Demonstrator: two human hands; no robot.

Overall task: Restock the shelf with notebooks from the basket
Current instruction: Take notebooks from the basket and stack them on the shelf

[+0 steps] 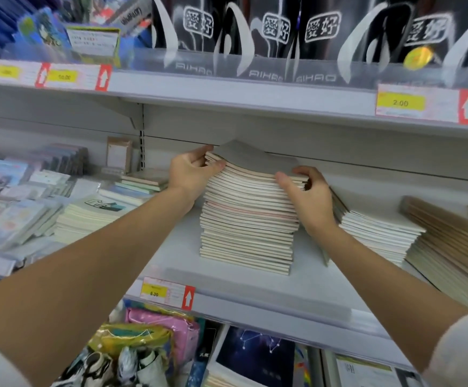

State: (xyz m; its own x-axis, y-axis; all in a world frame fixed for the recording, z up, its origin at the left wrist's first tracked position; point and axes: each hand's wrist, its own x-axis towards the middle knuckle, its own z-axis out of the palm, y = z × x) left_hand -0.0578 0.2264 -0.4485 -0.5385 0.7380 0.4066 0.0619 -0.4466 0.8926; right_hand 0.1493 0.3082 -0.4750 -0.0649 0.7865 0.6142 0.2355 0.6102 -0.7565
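White shelf [177,247] lies bare left of the pile: room there. Then left hand [192,170]: fingers pinch the top notebooks [249,174] at their left edge; right hand [309,191] fingers curl round the right edge. Judged: seating batch on pile. To do: square edges, release. Overhead, upper shelf [255,107] close; neighbouring stack [378,230] crowds right.

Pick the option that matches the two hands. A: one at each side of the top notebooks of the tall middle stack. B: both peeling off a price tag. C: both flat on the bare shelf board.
A: the left hand and right hand grip the top notebooks of the tall stack from opposite sides.
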